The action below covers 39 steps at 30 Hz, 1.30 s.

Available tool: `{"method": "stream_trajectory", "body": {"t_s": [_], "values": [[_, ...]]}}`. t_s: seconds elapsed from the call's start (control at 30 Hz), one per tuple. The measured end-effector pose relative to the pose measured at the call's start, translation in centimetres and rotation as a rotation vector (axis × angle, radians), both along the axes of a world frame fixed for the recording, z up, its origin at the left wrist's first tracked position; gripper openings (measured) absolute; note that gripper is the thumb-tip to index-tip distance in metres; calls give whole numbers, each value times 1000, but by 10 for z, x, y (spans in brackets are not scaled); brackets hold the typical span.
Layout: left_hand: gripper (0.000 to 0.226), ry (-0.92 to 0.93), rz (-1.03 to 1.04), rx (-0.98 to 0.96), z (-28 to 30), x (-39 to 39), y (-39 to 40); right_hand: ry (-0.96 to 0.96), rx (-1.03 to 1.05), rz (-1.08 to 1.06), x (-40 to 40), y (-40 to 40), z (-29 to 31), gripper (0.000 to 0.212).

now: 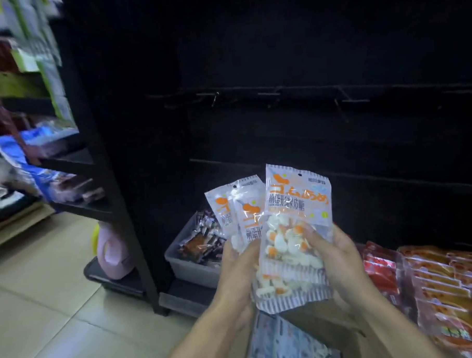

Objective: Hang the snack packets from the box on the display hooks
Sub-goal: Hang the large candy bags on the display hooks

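While both hands hold them up low of centre, the snack packets [294,230] fan out, three of them, clear wrappers with orange print and white-and-orange sweets. The left hand [237,262] has its grip curled round the two rear packets; the right hand [338,255] has its grip clamped on the front one's edge. At twelve o'clock, the display hooks [345,98] jut bare from the dark panel, well apart from the packets. At six o'clock sits the box [304,341], packets inside. At nine o'clock a grey bin [190,264] of dark wrappers; at four, red packs [434,286]; far at nine, a pink jug [112,252].
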<state>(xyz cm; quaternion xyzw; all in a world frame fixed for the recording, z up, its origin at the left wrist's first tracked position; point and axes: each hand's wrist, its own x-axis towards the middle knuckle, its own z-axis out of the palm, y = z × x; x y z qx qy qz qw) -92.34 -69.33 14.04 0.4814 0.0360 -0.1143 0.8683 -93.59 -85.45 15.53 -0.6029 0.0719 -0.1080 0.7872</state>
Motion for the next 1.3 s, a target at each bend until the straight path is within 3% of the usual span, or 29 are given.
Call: {"method": "stream_trajectory", "body": {"t_s": [0.1,0.27,0.33,0.5,0.67,0.8,0.97,1.3], "values": [[44,47,29,-52,3,18,11,-8,-61,45,24,14,17,29],[42,10,183,69,-10,62,47,-34,-268,178,70,42,38,21],[48,1,252,127,-22,75,65,-11,-313,222,94,50,44,28],[36,148,487,133,-46,96,105,73,-357,275,153,92,62,40],[32,94,698,297,-30,110,143,-33,-325,250,206,158,93,8],[36,56,659,364,-29,112,158,-94,-329,137,253,198,106,12],[30,-6,645,312,-30,121,169,-78,-295,35,297,218,104,14],[40,-32,757,335,-29,125,165,-86,-279,17,311,221,105,13]]}}
